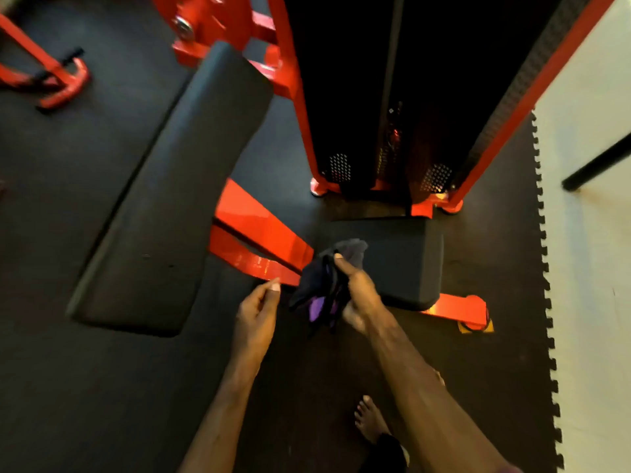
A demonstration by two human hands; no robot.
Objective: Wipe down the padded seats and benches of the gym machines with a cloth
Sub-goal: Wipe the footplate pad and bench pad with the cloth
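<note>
the long bench pad (170,199) looks like matt black vinyl, smooth; right of it, the small seat pad (403,257) looks alike. between them, glossy red painted metal frame (259,233). soft dark cloth (324,285), crumpled. floor mat (85,387) matt rubber.

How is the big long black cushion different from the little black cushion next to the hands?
The long pad stretches far and narrow; the small seat is short and squarish. The long pad has nothing on it; the cloth in the right hand overlaps the small seat. Both are black padding on red frames.
</note>
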